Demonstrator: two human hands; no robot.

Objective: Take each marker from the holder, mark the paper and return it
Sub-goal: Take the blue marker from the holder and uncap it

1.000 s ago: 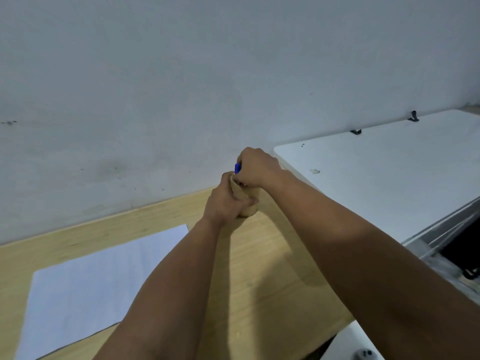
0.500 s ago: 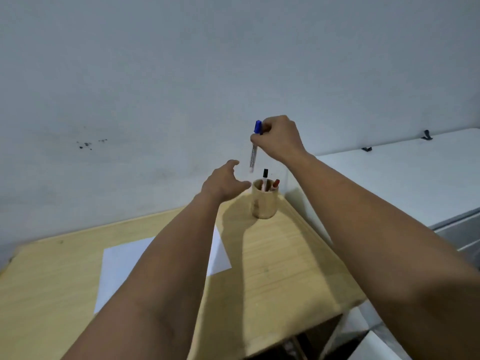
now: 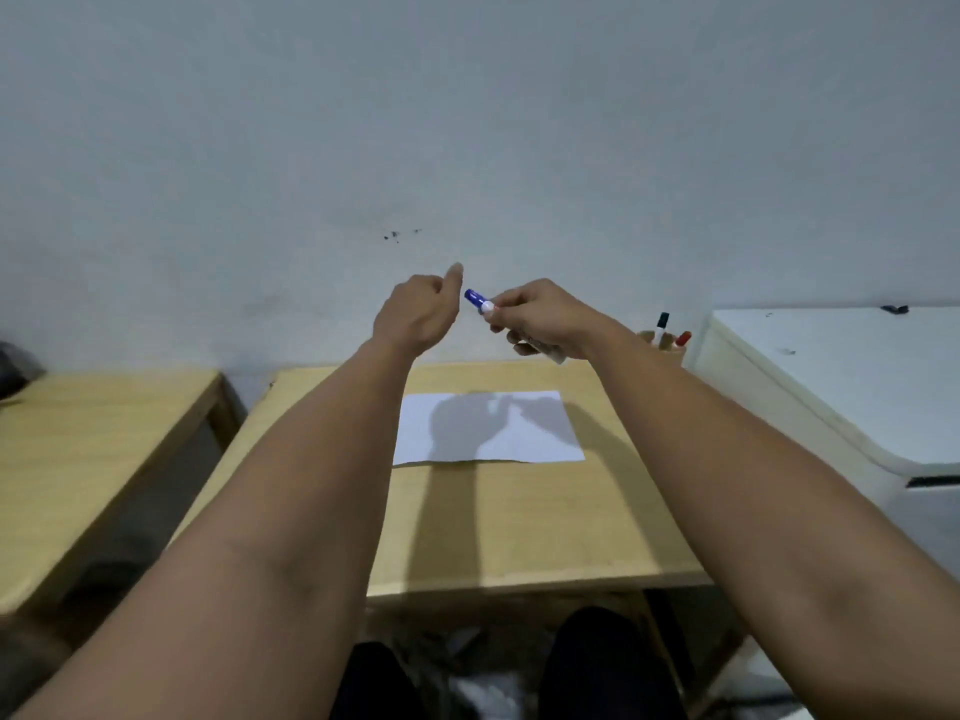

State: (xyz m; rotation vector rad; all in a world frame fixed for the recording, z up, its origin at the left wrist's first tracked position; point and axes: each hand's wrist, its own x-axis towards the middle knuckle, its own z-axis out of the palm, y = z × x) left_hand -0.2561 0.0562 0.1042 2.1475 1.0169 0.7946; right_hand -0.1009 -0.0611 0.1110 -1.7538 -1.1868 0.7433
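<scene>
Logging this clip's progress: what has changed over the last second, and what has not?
The right hand lifted the blue-capped white marker out of the round wooden holder and carried it over the white paper sheet. The left hand released the holder and now nears the cap. Black and red markers remain in the holder; paper unmarked.

Right hand (image 3: 540, 317) grips blue-capped marker (image 3: 480, 302) above paper (image 3: 540, 433).

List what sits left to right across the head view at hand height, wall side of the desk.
left hand → blue marker cap → right hand → black-capped marker → red-capped marker, both standing in the wooden holder → white cabinet top.
</scene>
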